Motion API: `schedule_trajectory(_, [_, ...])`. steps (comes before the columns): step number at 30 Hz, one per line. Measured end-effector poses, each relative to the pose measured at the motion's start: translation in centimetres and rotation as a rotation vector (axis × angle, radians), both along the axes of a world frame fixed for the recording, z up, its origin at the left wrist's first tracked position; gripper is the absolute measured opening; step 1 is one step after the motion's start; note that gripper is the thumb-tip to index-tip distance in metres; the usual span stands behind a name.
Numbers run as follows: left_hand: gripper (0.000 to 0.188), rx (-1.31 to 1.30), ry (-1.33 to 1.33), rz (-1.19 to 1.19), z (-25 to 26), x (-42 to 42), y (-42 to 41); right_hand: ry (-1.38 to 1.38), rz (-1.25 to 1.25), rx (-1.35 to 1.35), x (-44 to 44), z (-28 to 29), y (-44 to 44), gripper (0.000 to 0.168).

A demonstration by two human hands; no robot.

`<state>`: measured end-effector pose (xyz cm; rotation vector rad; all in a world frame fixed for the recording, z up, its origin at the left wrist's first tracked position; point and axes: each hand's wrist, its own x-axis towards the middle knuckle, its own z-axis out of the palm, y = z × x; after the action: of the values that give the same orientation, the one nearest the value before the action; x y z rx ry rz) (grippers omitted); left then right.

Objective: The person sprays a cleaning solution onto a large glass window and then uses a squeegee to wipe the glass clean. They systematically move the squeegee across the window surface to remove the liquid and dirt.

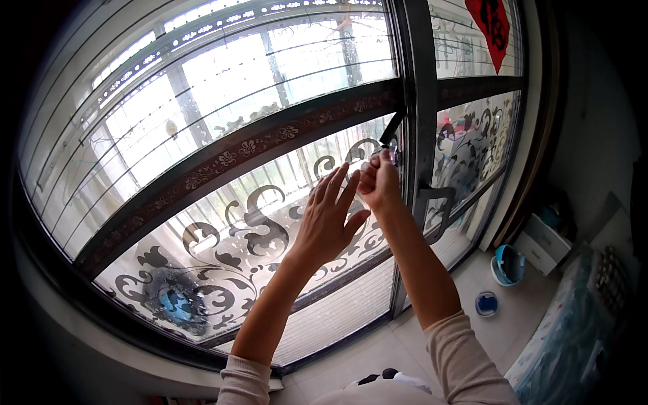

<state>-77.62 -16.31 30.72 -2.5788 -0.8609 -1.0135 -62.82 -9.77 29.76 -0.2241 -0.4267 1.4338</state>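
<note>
Before me stands a glass sliding door [228,136] with a dark frame and a frosted scroll pattern on its lower pane [268,217]. My right hand [380,179] is closed around the end of a black tool, apparently a window squeegee [392,129], at the upper right of this pane. The tool slants up towards the door's vertical frame, and my fingers hide its grip. Just left of it, my left hand [331,217] is held flat with its fingers apart and nothing in it. Whether its palm touches the glass cannot be told.
A metal door handle [446,212] juts out right of my right forearm. On the tiled floor [425,334] stand a blue and white bucket [508,266] and a container with something blue [486,304]. A white drawer cabinet [539,245] is at the right. Red paper [488,25] hangs on the right panel.
</note>
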Motion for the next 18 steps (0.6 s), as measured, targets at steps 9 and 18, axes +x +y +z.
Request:
schedule_trajectory(9, [0.066, 0.026, -0.108, -0.033, -1.6, -3.4, -1.2, -0.069, -0.016, -0.179, -5.0, 0.2, -1.8, 0.046])
schedule_trajectory(18, [0.065, 0.043, -0.132, -0.095, -2.1, -3.4, -2.2, -0.022, -0.085, -0.12, -7.1, -1.2, -0.9, 0.042])
